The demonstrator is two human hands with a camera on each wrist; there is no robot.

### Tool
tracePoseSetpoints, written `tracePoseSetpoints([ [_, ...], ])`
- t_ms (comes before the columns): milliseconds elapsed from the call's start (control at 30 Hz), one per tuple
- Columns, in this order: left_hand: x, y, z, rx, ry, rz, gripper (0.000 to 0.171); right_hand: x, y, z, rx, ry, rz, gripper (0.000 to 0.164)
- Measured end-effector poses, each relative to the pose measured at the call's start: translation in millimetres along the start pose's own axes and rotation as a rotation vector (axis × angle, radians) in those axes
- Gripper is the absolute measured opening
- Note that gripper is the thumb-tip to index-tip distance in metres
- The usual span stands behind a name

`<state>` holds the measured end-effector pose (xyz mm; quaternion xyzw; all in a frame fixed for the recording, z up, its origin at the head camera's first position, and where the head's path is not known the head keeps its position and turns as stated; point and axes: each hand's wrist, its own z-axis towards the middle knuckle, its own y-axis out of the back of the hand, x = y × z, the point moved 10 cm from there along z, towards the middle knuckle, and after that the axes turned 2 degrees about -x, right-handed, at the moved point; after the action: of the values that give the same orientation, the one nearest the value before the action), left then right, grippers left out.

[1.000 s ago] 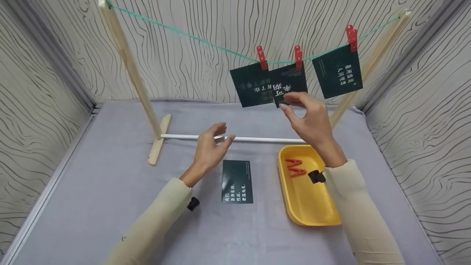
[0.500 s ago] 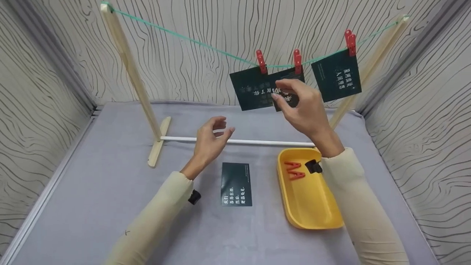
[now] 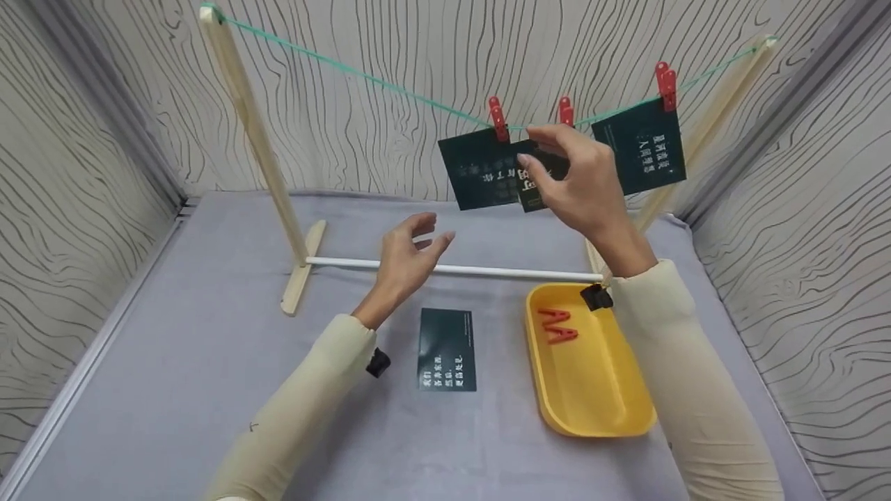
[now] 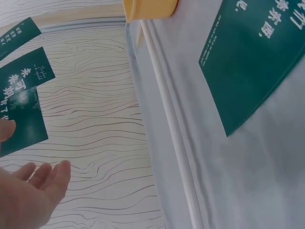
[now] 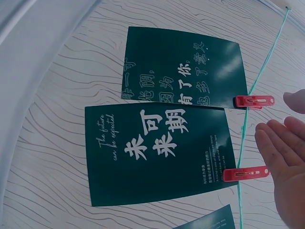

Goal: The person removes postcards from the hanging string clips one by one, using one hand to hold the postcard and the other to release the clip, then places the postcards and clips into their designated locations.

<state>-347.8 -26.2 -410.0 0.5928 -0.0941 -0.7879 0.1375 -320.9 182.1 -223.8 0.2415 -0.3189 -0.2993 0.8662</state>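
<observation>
Three dark green printed cards hang from a green string [image 3: 348, 69]: a left card [image 3: 473, 174], a middle card [image 5: 157, 152] and a right card [image 3: 647, 153]. Each is clipped by a red clothespin, such as the middle clothespin [image 5: 246, 173]. My right hand [image 3: 592, 181] is raised in front of the middle card, thumb and fingers apart, with nothing between them. In the right wrist view its fingertips are beside the string, near that clothespin. My left hand [image 3: 404, 257], loosely curved and holding nothing, hovers over the white rod [image 3: 501, 271]. Another green card [image 3: 447, 351] lies flat on the cloth.
A yellow tray [image 3: 546, 410] stands at the right, under my right forearm, with two red clothespins [image 3: 558, 327] in it. Wooden posts, a left post [image 3: 254, 132] and a right post [image 3: 717, 125], carry the string. Patterned walls enclose the back and sides.
My right hand has risen from the lower part of the middle card toward the string, now covering much of that card. The left hand has shifted slightly up. The cards stay clipped.
</observation>
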Motion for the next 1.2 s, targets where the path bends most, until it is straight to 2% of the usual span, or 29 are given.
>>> tracePoseSetpoints([
  [200,-4.4,-6.7,2.5,0.011,-0.006,-0.010,0.054,1,-1,11,0.050,0.013,-0.037,0.043],
  [467,-6.3,-6.6,7.9,0.005,-0.017,-0.010,0.057,6,-10,22,0.131,-0.006,-0.086,0.049],
  [700,-14.3,-6.9,15.2,-0.001,-0.030,0.005,0.058,8,-14,33,0.155,-0.032,-0.079,0.051],
  [933,-18.3,-10.4,18.7,0.019,-0.040,0.001,0.059,6,-11,38,0.154,-0.069,-0.051,0.045],
  [1200,-22.5,-7.6,25.0,0.008,-0.079,-0.057,0.062,9,-13,47,0.173,-0.063,-0.058,0.045],
])
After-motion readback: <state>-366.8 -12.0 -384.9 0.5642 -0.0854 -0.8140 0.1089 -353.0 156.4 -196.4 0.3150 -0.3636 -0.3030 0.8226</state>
